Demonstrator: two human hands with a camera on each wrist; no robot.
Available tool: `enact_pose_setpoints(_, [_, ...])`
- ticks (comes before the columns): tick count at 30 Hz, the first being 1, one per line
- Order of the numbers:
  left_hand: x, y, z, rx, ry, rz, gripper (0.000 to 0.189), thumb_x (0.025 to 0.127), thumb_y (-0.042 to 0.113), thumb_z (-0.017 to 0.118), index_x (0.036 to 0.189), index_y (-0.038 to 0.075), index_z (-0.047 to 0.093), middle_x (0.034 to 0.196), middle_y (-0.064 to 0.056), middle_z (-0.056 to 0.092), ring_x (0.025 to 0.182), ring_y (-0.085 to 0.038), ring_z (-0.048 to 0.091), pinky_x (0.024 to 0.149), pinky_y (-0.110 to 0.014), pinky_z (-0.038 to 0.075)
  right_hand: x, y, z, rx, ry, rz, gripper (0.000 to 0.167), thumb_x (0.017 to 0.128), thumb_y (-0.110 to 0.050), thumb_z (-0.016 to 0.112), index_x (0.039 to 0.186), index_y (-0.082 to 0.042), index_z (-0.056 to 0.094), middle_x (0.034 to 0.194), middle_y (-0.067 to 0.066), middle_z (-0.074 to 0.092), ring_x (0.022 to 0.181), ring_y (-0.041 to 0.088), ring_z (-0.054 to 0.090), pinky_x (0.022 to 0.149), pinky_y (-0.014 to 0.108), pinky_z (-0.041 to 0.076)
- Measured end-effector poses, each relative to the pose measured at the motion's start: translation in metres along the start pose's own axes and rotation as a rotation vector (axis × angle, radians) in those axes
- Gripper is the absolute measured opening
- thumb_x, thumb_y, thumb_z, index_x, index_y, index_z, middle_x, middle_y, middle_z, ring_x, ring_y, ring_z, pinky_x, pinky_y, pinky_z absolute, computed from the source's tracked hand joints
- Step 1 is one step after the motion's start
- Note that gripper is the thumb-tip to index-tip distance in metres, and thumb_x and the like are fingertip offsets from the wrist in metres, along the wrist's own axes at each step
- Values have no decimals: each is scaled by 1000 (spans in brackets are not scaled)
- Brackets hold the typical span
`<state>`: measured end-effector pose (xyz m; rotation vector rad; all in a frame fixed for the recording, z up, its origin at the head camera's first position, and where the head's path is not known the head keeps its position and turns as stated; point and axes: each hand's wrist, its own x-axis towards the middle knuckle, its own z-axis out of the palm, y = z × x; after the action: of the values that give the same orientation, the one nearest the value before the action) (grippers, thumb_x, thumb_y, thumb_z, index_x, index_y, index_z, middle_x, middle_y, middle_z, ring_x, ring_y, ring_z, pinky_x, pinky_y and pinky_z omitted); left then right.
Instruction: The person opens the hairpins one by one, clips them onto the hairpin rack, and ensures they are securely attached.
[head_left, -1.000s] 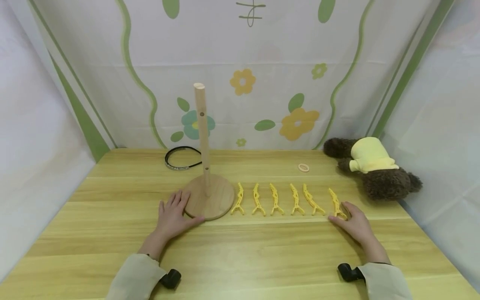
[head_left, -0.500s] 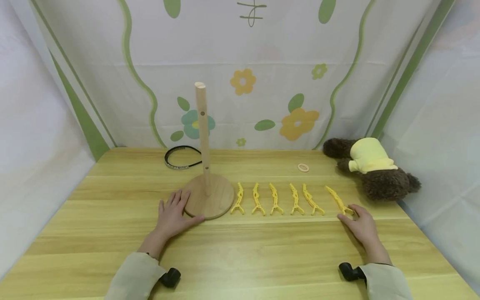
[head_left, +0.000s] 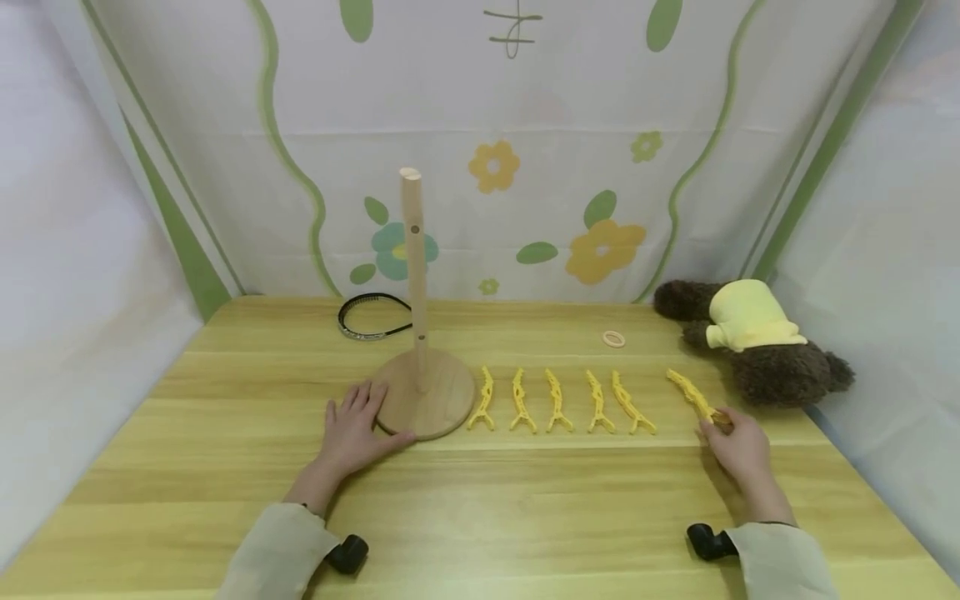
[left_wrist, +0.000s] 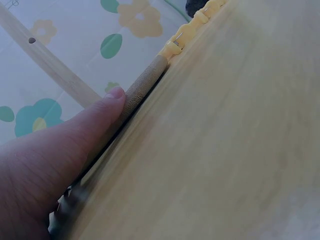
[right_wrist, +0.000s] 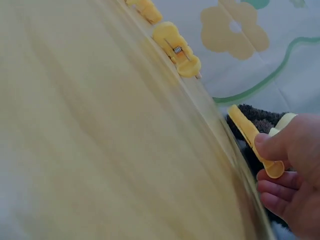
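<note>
In the head view my right hand (head_left: 738, 446) pinches a yellow alligator hair clip (head_left: 688, 393) by its forked end. Its tip points away to the left; in the right wrist view the thumb presses on the clip (right_wrist: 248, 131). My left hand (head_left: 357, 437) rests at the near left edge of a round wooden base (head_left: 442, 408), fingers spread and straight. The left wrist view shows its thumb lying along the base's rim (left_wrist: 145, 85). From the base rises an upright wooden post (head_left: 418, 275). Several more yellow clips (head_left: 557, 402) lie in a row between the hands.
A black toothed headband (head_left: 363, 336) lies behind the post. Toward the back right is a small beige ring (head_left: 613, 339). A brown plush toy in a yellow top (head_left: 757, 317) lies at the table's right edge. A floral-printed cloth (head_left: 495, 217) hangs behind the wooden table (head_left: 495, 517).
My right hand has moved right and taken hold of the rightmost clip's forked end. That clip has swung so its tip leans further left. The left hand has stayed at the base.
</note>
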<state>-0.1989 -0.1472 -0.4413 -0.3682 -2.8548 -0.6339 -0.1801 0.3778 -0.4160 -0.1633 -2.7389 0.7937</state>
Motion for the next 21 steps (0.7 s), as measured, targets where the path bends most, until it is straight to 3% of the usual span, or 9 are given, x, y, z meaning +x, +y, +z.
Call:
enact_pose_setpoints(9, [2, 4, 0, -14, 2, -3, 96, 65, 69, 52, 135, 6, 29, 134, -24, 25, 122, -41, 15, 90, -60, 2, 22, -31, -5, 68, -109, -32, 50, 91, -26, 43, 124, 11, 36, 110, 31, 44, 94, 45, 46, 67, 46, 43])
enact_pose_setpoints(15, [1, 3, 1, -14, 12, 5, 97, 65, 68, 54, 134, 6, 30, 133, -25, 26, 121, -42, 17, 90, -61, 3, 42, -52, 5, 110, -162, -148, 45, 91, -23, 45, 122, 9, 39, 108, 31, 47, 94, 43, 48, 72, 47, 43])
enact_pose_setpoints(21, [0, 2, 0, -12, 1, -5, 97, 65, 70, 52, 135, 7, 29, 134, -23, 25, 122, -41, 15, 90, -60, 2, 55, -96, 21, 194, -238, -206, 42, 89, -17, 48, 123, 7, 38, 114, 27, 45, 100, 39, 45, 80, 46, 39])
